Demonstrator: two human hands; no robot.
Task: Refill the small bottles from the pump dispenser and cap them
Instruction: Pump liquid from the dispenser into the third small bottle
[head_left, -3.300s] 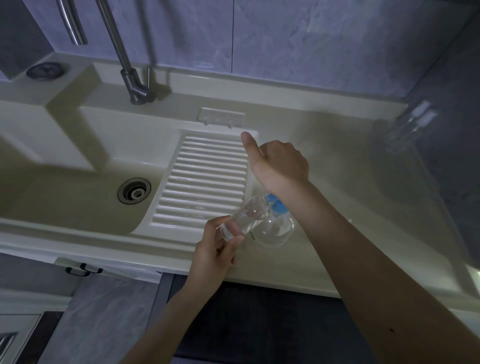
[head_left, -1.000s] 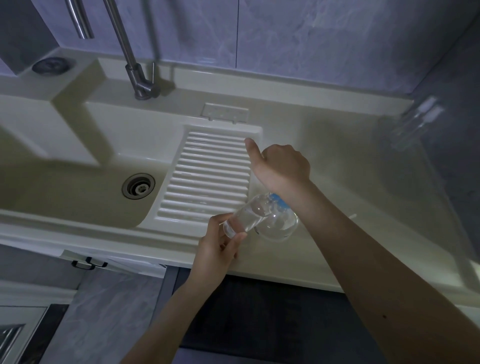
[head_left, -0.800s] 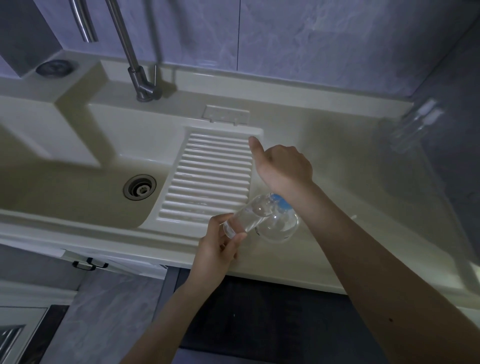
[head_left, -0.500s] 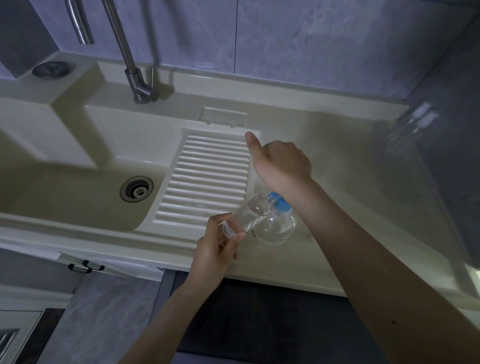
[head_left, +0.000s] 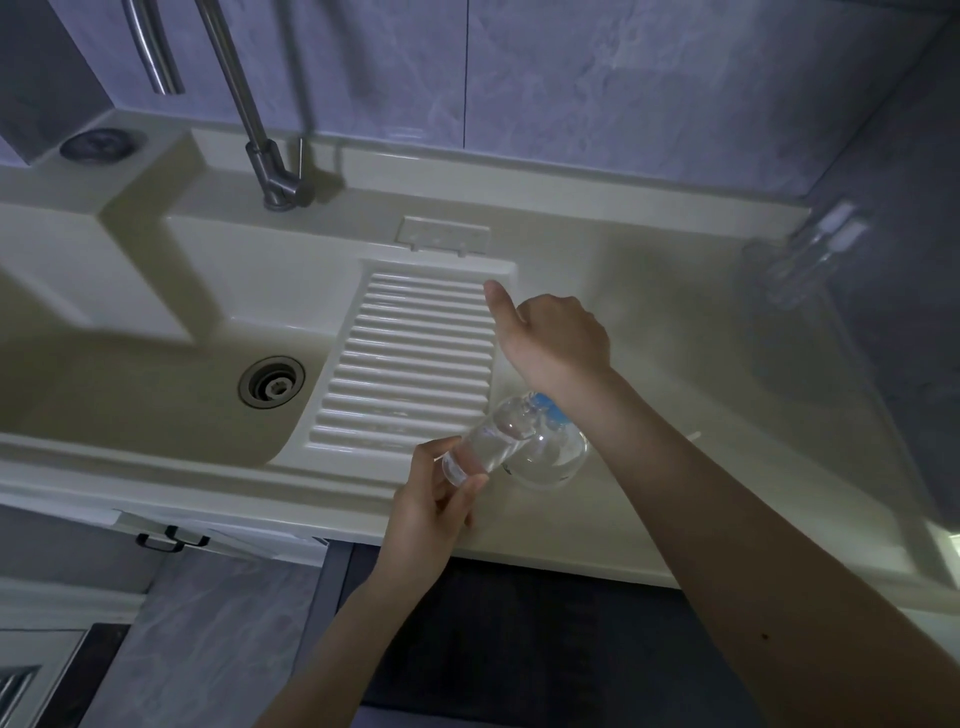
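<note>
- From the head view, the left hand is curled round the bottom end of a small clear bottle, thumb on one side and fingertips on the other, pinching it firmly.
- The bottle is tilted, its mouth pointing up and to the right toward the blue collar of the pump dispenser.
- The right hand sits over the top of the dispenser with its fingers folded under and the thumb stuck out toward the ribbed washboard. The pump head is hidden beneath the palm and wrist, so I cannot tell how the fingers bear on it.
- The small bottle is see-through with clear liquid inside; its neck meets the dispenser just below the right wrist.
- The dispenser is a rounded clear flask standing on the pale counter near the front edge, right of the washboard.
- Two more capped clear bottles stand far back at the right corner, blurred.
- A steel tap rises behind the basin, and the drain lies left of the washboard.
- Against half a second ago, the hands and both bottles hold the same pose; only the framing has drifted slightly.
</note>
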